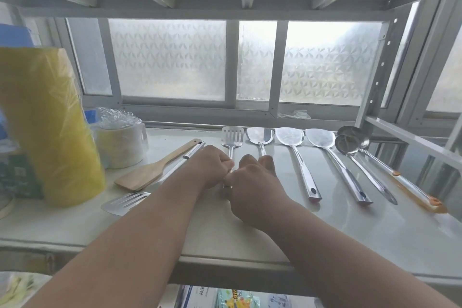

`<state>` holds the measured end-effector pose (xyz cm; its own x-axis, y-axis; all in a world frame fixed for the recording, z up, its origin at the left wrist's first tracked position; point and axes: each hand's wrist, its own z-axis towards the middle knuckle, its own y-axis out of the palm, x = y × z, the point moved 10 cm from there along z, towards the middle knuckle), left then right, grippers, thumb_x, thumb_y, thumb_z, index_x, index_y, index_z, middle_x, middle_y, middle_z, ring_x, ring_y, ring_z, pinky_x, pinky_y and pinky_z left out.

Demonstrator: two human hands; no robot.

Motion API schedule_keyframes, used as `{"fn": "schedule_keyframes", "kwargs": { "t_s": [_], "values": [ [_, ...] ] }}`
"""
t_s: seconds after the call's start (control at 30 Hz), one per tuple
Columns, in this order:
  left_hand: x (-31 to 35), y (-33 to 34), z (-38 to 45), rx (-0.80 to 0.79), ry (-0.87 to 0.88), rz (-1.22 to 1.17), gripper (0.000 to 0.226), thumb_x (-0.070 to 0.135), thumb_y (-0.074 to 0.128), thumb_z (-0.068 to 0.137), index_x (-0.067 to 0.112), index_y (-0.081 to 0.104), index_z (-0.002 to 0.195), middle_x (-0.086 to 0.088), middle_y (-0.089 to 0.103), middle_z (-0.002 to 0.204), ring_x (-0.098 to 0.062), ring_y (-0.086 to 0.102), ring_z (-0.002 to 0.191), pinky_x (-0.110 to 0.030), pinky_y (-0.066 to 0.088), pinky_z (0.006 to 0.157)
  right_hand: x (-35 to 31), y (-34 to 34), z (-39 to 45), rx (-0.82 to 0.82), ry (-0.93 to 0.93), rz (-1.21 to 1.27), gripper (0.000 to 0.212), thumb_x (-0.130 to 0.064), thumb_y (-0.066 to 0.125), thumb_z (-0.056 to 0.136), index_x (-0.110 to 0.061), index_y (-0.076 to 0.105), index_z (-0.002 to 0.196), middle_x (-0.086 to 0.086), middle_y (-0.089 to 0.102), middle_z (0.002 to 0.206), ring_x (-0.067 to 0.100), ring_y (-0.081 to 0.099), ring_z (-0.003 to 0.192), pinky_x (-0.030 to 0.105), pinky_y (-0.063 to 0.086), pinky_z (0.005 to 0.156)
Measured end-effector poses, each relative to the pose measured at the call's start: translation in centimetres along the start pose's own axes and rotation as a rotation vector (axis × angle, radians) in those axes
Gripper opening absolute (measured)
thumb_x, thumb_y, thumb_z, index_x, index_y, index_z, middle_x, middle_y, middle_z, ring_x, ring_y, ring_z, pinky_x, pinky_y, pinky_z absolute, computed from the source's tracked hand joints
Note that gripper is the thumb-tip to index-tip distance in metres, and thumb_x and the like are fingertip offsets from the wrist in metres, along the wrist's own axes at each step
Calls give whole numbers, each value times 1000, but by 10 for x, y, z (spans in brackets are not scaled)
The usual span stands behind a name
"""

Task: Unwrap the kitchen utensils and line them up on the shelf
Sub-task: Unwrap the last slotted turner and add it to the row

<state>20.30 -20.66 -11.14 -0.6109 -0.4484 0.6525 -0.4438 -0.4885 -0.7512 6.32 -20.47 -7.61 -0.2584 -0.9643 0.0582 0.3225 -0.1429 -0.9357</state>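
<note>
Both hands meet on the handle of the slotted turner [232, 138], which lies mid-shelf [375, 237] with its head toward the back edge. The left hand [212, 166] is fisted round the handle; the right hand [250, 182] pinches at it, probably picking at wrapping. Best to pin the handle and peel toward the front edge, keeping it parallel to the spatula [260, 136] beside it.

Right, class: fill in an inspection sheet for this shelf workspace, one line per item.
Surface: pale shelf, metal frame.
Job's things: slotted turner, three spatulas and two ladles lined up; wooden spatula and another slotted turner lie askew at left.
Clutter: yellow roll, wrapped cups.
Hands: left hand and right hand pinch something at the turner's handle.
Cables: nothing seen.
Surroundings: frosted window.
</note>
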Motion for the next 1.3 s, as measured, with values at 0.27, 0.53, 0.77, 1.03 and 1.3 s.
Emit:
{"fn": "schedule_keyframes", "kwargs": {
  "t_s": [0.27, 0.53, 0.77, 1.03, 1.3],
  "values": [
    [-3, 1, 8, 23, 12, 23, 33, 28, 60, 96, 10, 59, 68, 3, 44, 61, -16, 39, 62, -33, 40, 64, -1, 0, 1, -13, 3, 22, 19, -18, 47, 88, -34, 54, 80, -8, 57, 85, 15, 37, 108, 43, 20, 100],
    [-6, 1, 13, 77, 22, 29, 49, 37, 61, 100, 22, 54, 54, 11, 43, 48, -16, 43, 57, -33, 44, 67, 1, -2, -2, -17, 48, 51, 28, -14, 43, 84, -29, 66, 90, -9, 58, 87, 16, 37, 108, 43, 23, 100],
    [-10, 0, 16, 108, 23, 42, 43, 42, 62, 100, 25, 65, 61, 12, 56, 52, -14, 55, 61, -40, 58, 83, 6, -4, -4, 14, 80, 96, 24, -17, 49, 89, -29, 68, 97, -8, 59, 92, 15, 23, 99, 40, 21, 100],
    [-18, 2, 20, 101, 0, -20, 34, 51, 62, 98, 21, 79, 98, 1, 81, 88, -20, 77, 95, -46, 59, 98, 10, -3, -4, 34, 107, 92, 20, -37, 50, 99, -29, 68, 96, -7, 61, 95, 15, 25, 103, 42, 19, 99],
    [-20, 2, 22, 112, 4, -33, 41, 53, 60, 93, 18, 79, 101, -1, 82, 93, -20, 76, 97, -48, 56, 101, 9, -2, -3, 66, 104, 60, 26, -39, 46, 101, -28, 68, 95, -9, 66, 94, 16, 38, 114, 43, 20, 96]
  ]
}}
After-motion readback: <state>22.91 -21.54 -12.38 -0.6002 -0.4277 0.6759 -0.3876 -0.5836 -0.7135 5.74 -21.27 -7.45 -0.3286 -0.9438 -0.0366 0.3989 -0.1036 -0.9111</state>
